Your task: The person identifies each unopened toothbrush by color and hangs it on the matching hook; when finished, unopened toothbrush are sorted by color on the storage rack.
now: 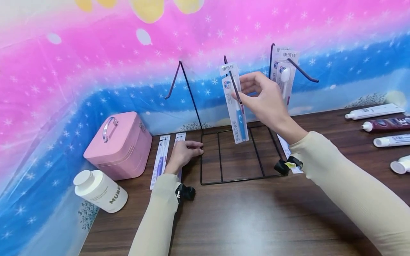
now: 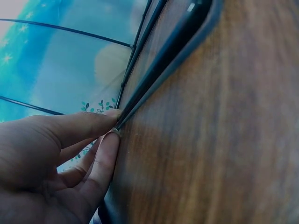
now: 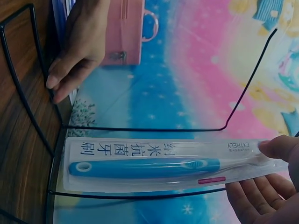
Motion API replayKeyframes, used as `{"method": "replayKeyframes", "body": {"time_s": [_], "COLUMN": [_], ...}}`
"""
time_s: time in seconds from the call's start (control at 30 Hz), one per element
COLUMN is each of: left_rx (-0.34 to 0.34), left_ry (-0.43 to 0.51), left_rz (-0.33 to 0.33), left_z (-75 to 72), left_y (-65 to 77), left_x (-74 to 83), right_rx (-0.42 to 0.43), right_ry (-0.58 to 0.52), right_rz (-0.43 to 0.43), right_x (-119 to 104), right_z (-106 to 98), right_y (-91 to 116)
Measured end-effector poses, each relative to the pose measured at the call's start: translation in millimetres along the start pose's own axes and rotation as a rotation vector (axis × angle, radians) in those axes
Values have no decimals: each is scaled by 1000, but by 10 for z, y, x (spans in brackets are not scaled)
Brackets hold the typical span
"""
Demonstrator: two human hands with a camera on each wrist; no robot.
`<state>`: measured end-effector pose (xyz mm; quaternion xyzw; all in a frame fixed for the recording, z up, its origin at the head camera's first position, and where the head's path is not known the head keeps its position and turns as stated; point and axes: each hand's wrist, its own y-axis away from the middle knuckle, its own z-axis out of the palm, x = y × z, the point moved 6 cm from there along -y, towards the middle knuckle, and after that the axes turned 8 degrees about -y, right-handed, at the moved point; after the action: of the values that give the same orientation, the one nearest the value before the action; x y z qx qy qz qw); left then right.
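My right hand (image 1: 267,101) holds a packaged toothbrush (image 1: 241,122) with a blue handle by its upper part, at the middle hook (image 1: 235,87) of a black wire rack (image 1: 235,182). The right wrist view shows thumb and fingers on either side of the pack (image 3: 140,170), with the brush head end nearest the hand. At the rack's left side, my left hand (image 1: 184,154) pinches the base wire between thumb and finger, low by the tabletop. More packaged toothbrushes (image 1: 289,71) hang on the right hook; the left hook (image 1: 173,80) carries none.
Left of the rack, two packaged toothbrushes lie on the table, one purple-handled (image 1: 160,161). Beyond stand a pink case (image 1: 118,149) and a white bottle (image 1: 100,192). Several tubes (image 1: 374,111) lie at the right. A patterned cloth (image 1: 144,89) hangs behind.
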<state>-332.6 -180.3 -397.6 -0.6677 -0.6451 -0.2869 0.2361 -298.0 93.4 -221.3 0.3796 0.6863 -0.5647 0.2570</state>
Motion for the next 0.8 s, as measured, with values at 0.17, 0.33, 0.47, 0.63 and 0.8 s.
{"method": "replayKeyframes", "body": {"time_s": [0.17, 0.33, 0.47, 0.63, 0.8], "left_rx": [-1, 5, 2, -8, -2], "left_ry": [2, -1, -4, -2, -2], "left_rz": [-4, 4, 0, 0, 3], "left_z": [9, -10, -26, -12, -1], "left_y": [-19, -28, -16, -22, -27], "left_x": [14, 37, 26, 7, -10], "right_rx": [33, 62, 70, 76, 82], "right_ry": [54, 45, 35, 39, 54], "right_rz": [23, 22, 40, 44, 41], "right_x": [74, 114, 161, 200, 224], "right_z": [13, 40, 75, 96, 112], "right_y": [-128, -223, -258, -281, -302]}}
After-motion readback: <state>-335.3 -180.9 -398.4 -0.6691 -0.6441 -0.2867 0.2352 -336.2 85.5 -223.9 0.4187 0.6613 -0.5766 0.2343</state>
